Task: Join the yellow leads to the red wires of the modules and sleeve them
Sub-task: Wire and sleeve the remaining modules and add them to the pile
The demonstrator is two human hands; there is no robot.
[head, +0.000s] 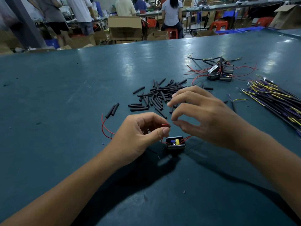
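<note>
One module (pixel 175 142) is held low over the counter (pixel 65 95), its red wire (pixel 165 124) pinched by the left hand (pixel 140 136) and its bare tip by the right hand (pixel 200 115). No yellow lead is joined and no sleeve fitted yet; sleeves (pixel 156 95), leads (pixel 273 97) and more modules (pixel 219 74) are waiting beyond.

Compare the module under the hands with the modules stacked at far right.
The near module lies alone, open face up, showing a yellow capacitor; the far modules are heaped together, insides hidden. The near one's red wire is pinched by the left hand; theirs lie loose. Both are black.
</note>
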